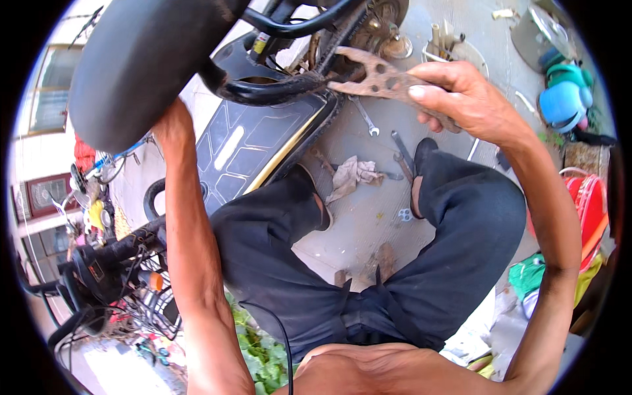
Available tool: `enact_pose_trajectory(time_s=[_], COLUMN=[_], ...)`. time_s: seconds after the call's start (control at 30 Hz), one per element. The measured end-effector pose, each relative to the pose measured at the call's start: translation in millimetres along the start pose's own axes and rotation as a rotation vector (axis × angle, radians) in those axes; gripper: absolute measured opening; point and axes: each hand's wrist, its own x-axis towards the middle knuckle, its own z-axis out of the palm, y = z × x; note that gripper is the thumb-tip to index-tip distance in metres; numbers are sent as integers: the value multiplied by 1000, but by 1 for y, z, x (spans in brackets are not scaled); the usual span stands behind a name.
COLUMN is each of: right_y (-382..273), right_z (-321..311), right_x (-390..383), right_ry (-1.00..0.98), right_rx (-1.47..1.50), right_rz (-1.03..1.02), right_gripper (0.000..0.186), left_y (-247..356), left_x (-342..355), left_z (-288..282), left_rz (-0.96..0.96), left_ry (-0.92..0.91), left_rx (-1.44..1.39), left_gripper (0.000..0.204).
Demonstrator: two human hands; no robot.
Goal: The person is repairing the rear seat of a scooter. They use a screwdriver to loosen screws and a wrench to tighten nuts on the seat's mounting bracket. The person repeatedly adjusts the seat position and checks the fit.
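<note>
My left hand (172,128) is under the large black curved piece (148,59), like a mudguard, at upper left; its fingers are hidden there. My right hand (461,102) is closed round a rusty flat metal tool (375,78) with holes and a forked end, whose tip meets or overlaps the scooter's black tubular frame (263,89). The grey footboard (234,151) with yellow edging lies beside my left leg. On the ground between my legs are an open-end wrench (367,118), more tools (401,155) and a crumpled rag (349,176).
Handlebars with tangled cables (95,283) are at left, near parked bikes (92,210). At upper right stand a container holding parts (454,56), a metal pot (540,36) and a blue watering can (563,102). Red and green bags (579,210) lie beside my right arm.
</note>
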Motion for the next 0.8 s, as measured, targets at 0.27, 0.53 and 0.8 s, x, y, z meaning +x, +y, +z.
enact_pose_trajectory(time_s=[0.27,0.53,0.8], right_y=[-50,-61,-68], right_z=[50,91,106], right_x=[75,118,140], right_ry=[-116,19,-12], right_rx=[-3,88,173], right_rz=[-64,-200,-146], right_gripper=[33,34,41], left_y=[-32,-17,29], left_x=[14,-8,0], left_z=[36,46,18], left_rz=[257,63,85], left_ry=[354,309,347], left_rx=[151,234,-87], left_gripper=[31,31,19])
